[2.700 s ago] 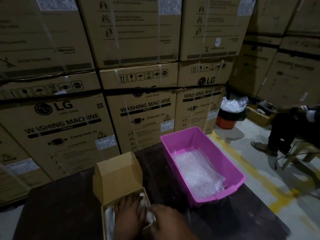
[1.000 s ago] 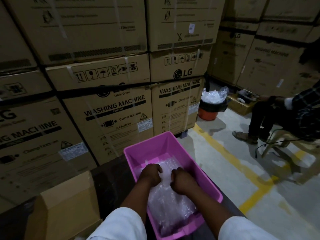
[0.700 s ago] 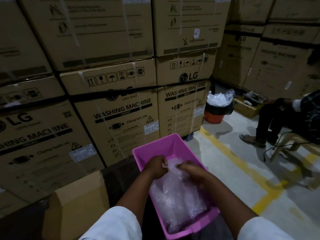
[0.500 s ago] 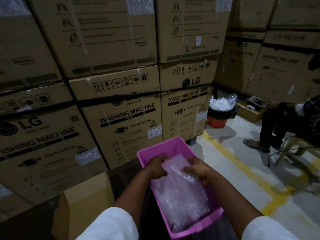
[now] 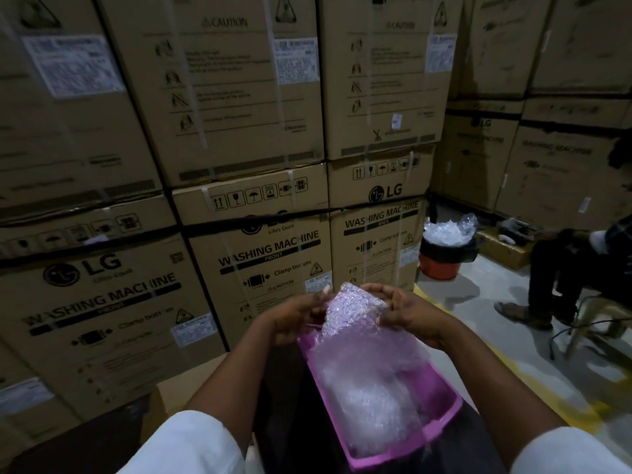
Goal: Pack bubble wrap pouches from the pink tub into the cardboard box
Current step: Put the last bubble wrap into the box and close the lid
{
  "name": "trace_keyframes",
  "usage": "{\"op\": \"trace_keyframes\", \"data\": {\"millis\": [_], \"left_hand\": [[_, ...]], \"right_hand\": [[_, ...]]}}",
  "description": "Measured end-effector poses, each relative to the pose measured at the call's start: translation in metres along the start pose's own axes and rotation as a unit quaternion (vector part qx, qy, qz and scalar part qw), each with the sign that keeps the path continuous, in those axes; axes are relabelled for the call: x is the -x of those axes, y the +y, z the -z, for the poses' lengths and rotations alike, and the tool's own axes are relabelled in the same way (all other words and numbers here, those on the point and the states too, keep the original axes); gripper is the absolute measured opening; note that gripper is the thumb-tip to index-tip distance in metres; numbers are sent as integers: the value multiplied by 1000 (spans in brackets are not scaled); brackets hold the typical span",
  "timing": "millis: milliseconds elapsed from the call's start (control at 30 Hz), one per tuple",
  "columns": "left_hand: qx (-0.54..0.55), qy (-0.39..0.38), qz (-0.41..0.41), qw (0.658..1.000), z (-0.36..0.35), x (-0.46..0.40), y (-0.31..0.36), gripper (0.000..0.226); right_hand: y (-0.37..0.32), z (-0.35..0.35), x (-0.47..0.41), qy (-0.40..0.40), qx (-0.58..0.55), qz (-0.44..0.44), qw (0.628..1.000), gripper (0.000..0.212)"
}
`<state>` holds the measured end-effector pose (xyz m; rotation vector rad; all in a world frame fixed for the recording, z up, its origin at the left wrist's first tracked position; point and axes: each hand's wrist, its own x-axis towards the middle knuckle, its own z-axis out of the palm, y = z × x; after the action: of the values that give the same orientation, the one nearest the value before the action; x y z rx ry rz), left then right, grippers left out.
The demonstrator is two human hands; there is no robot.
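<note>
Stacked washing machine cartons (image 5: 260,261) rise beyond both hands. The pink tub (image 5: 441,419) sits below them, bubble wrap inside. A bubble wrap pouch (image 5: 352,313) is held above it, left hand (image 5: 294,314) and right hand (image 5: 408,311) pinching its top corners with curled fingers.

Left hand (image 5: 293,314) and right hand (image 5: 408,311) raised together, fingers curled in a pinching grip.

The cardboard box (image 5: 178,398) at 8 o'clock is mostly hidden behind the left forearm. Seated person (image 5: 574,268) at 3 o'clock is cut off by the edge, and the pink tub (image 5: 403,456)'s far end is hidden behind the bubble wrap pouch (image 5: 352,313).
</note>
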<state>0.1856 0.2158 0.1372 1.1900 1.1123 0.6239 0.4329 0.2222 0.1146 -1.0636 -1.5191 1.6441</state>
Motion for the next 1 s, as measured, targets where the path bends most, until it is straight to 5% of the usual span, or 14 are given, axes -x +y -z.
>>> {"op": "trace_keyframes", "data": {"millis": [67,133,233,367,500,567,700,900,1000], "left_hand": [[-44,-18,-16,999,3,10,13,56],[-89,-18,-36,995,5,20,27,43],[-53,48,-90,993,7,34,46,18],[-96,133,-171,972,19,62,65,28],[-55,129,-189,972,42,93,73,12],[-2,93,-187,978,51,102,74,23],[-33,84,-172,981,45,113,66,30],[-22,225,-242,944,34,119,53,53],[-11,224,-249,942,33,129,52,46]], "right_hand": [[-24,-12,8,1,18,17,1000,59],[-43,-20,15,20,-4,39,999,54],[-56,-23,24,-10,6,35,999,42],[-62,-26,37,21,101,33,994,24],[-81,-10,37,94,-132,125,979,30],[-89,-9,32,92,-180,155,967,37],[-93,-35,21,129,-118,140,975,26],[-97,-60,19,125,-108,146,975,45],[-98,-64,22,62,-92,121,986,61]]}}
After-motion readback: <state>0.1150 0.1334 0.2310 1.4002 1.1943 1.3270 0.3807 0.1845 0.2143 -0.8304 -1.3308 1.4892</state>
